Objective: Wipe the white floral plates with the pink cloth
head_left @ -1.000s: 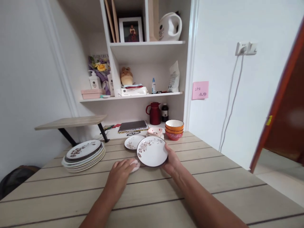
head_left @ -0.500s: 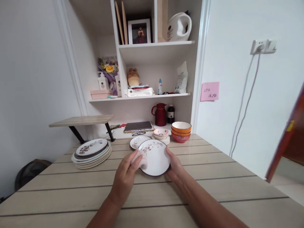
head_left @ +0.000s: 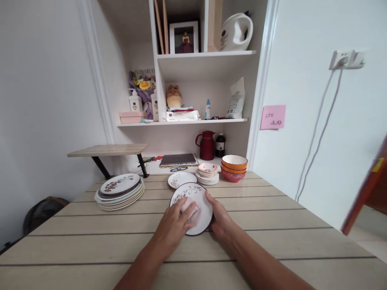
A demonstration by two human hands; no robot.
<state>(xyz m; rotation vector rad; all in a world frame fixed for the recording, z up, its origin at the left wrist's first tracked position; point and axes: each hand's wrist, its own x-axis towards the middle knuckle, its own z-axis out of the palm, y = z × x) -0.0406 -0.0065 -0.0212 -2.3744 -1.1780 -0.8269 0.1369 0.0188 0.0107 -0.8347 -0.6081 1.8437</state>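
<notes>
A round white plate (head_left: 204, 201) with a dark rim and a brown floral print is held tilted above the table, facing me. My right hand (head_left: 222, 217) grips its right edge, thumb on the front and fingers behind. Pressed on the plate's face is a pale pinkish cloth or tissue (head_left: 193, 213), held under the fingers of my left hand (head_left: 173, 225). Just behind lies a similar floral plate (head_left: 181, 179) on the table, partly covered by the held one.
At left stands a stack of plates (head_left: 121, 193) by a small raised wooden shelf (head_left: 109, 150). Small dishes (head_left: 208, 171) and stacked bowls (head_left: 234, 167) sit at the back right. Behind them are a dark flat laptop-like object (head_left: 178, 159) and a red jug (head_left: 207, 146).
My left hand has moved the cloth from the plate's left edge onto its middle. The plate is slightly lower and nearer me. The whole view has shifted a little.
</notes>
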